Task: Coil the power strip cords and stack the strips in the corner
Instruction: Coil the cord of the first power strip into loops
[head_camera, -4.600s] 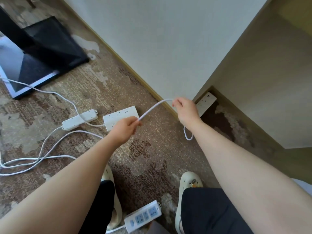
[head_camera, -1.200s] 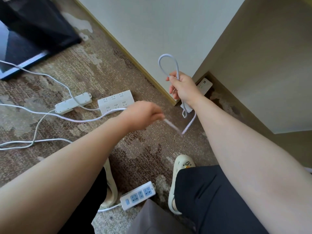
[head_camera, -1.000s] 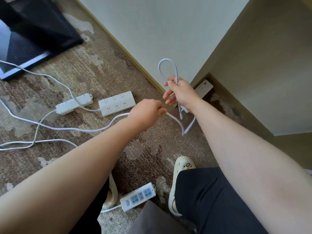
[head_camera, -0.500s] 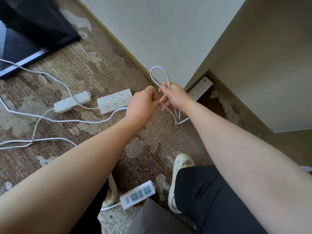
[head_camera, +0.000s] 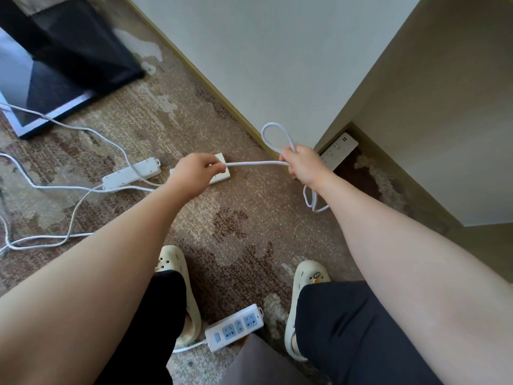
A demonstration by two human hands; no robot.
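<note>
White cord (head_camera: 254, 163) — light, limp, likely smooth; stretched between the hands. Right hand (head_camera: 304, 168) clenched round gathered loops; left hand (head_camera: 194, 173) pinches the free run. Best gripped at the loop crossings — slack trails beyond the left hand

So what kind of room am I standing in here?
Probably an indoor room in a home or hotel: worn patterned carpet, a plain white wall with a baseboard meeting a corner, and a dark screen resting on the floor. White power strips and cords lie about.
</note>
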